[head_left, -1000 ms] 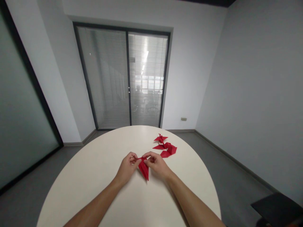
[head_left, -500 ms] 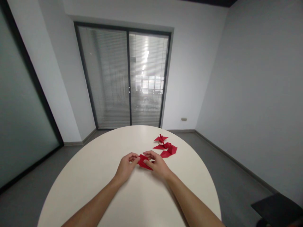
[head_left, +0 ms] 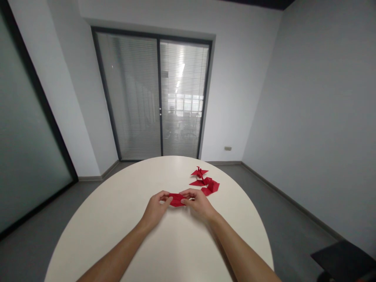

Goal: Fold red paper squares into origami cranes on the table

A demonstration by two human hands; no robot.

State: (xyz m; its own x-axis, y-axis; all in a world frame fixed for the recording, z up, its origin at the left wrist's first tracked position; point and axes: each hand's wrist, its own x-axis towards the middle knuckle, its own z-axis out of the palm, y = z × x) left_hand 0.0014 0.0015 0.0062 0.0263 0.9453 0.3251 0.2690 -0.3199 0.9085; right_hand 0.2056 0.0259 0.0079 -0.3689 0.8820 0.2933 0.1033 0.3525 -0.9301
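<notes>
Between my two hands is a piece of folded red paper (head_left: 176, 199), held just over the near-middle part of the table. My left hand (head_left: 158, 204) pinches its left end between thumb and fingers. On the other end, my right hand (head_left: 197, 201) is closed, thumb on the near face and fingers behind. The paper lies sideways, with a crease along its length; its ends are partly hidden by my fingers. Beyond my right hand, red folded paper pieces (head_left: 210, 187) lie on the table, and a red paper crane (head_left: 199, 172) is the farthest of them.
The round cream table (head_left: 117, 219) fills the lower middle. A black chair (head_left: 345, 258) stands at the lower right. Behind the table are glass panels with blinds (head_left: 132, 98) and pale walls (head_left: 317, 98).
The red paper has turned from a slanted pose to lying level, and its outline is now longer and narrower. My right hand has shifted its hold slightly; my left hand has barely moved.
</notes>
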